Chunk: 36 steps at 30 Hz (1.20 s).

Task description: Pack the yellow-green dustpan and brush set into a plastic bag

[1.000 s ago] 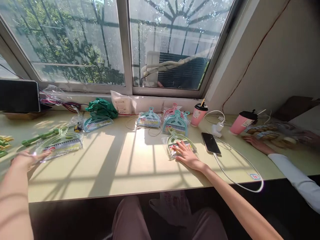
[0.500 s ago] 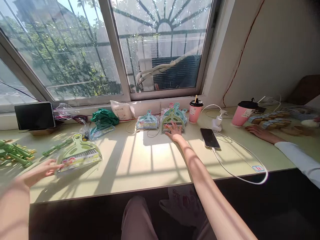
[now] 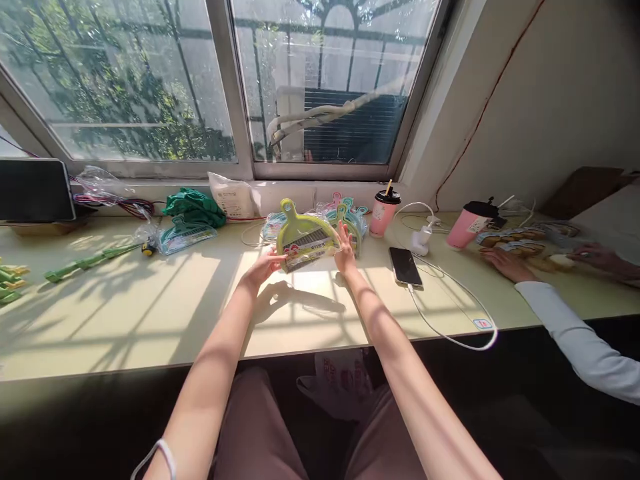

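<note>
My left hand (image 3: 266,265) grips the lower left edge of a yellow-green mini dustpan and brush set (image 3: 306,233) in clear plastic packaging, lifted and tilted over the desk. At its right edge is my right hand (image 3: 345,252), fingers stretched upward against a stack of similar packs; whether it also touches the held pack I cannot tell. A green dustpan set (image 3: 353,223) fronts that stack, with pink and teal handles behind it. Partly hidden behind the held pack lies a light-blue dustpan set (image 3: 271,228).
On the left are a blue dustpan set (image 3: 186,239), green cloth (image 3: 194,208), screen (image 3: 36,190) and green jointed pieces (image 3: 93,261). To the right stand pink cups (image 3: 384,215), a phone (image 3: 405,267) on a cable and a charger (image 3: 421,239). Another person's hand (image 3: 507,263) rests farther right.
My left hand has carried the yellow-green dustpan set from the left side of the desk to the middle, beside the stack. My right hand stays at the stack, its fingers now raised. The view has shifted.
</note>
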Available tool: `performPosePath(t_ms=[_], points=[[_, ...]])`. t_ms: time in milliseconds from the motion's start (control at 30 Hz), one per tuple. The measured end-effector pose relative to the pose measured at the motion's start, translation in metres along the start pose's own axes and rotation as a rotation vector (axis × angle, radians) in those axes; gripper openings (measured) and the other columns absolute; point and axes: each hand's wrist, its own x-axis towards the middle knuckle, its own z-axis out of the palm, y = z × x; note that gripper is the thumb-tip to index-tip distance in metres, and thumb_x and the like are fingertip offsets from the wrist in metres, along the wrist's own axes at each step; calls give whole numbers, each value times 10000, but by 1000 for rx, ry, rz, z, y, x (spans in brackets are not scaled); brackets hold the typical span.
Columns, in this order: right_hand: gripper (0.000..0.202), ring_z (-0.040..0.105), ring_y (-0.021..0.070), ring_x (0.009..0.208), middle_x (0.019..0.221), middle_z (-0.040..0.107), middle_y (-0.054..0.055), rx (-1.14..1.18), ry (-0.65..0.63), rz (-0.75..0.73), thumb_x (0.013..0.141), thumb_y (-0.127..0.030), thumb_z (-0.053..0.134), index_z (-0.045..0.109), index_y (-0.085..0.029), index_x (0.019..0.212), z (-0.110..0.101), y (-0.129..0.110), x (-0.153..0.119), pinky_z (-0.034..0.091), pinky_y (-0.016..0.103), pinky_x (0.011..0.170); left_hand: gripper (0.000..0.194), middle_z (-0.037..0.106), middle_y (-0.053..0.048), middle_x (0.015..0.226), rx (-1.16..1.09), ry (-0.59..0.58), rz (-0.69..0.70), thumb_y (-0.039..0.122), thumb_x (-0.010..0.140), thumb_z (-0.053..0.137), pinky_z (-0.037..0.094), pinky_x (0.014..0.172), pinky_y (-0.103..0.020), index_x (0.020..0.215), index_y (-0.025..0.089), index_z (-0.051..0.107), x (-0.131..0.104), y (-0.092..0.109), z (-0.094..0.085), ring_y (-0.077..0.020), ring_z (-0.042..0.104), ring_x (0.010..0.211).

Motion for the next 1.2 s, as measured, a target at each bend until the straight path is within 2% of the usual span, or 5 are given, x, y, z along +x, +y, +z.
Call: performPosePath(t_ms=[167, 500, 667, 900, 1200], points=[[737, 322, 236, 1709, 1780, 443, 187, 86, 342, 116, 923, 27, 307, 535, -143, 1603, -6, -29, -17, 273, 508, 1433, 481, 822, -94, 1127, -125, 116, -44, 156, 690, 852, 663, 1022, -466, 1139, 256, 712, 8, -25, 9, -310, 798, 1127], [271, 660, 336, 1453, 1484, 753, 170, -292, -376, -652, 1169, -332, 578, 770, -202, 1310, 10, -74, -38, 365, 566, 1368, 655, 833, -95, 1205, -53, 169, 40, 160, 671, 882, 672, 896, -390, 1296, 262, 716, -1, -17, -4, -273, 804, 1072], [319, 797, 312, 1035, 1079, 823, 166, -79, -351, -298, 1186, -299, 534, 796, -178, 1050, 15, -76, -33, 593, 438, 1016, 567, 828, -113, 1248, -70, 212, 134, 166, 701, 835, 662, 1002, -464, 1256, 240, 743, -1, -9, -3, -319, 767, 1243], [339, 733, 185, 666, 769, 739, 13, 904, -335, 383, 941, -502, 922, 755, -211, 989, 15, -71, -22, 627, 318, 698, 670, 812, -154, 1346, -88, 130, 170, 222, 682, 896, 640, 1041, -470, 1330, 198, 729, -3, -10, 1, -368, 744, 1325], [558, 330, 116, 552, 633, 406, -76, 1007, -295, 539, 910, -593, 911, 461, -299, 762, 11, -57, -18, 406, 270, 491, 960, 782, -141, 1434, 40, 23, 218, 372, 624, 1042, 628, 1113, -493, 1460, 248, 587, 12, -22, 10, -397, 691, 1409]])
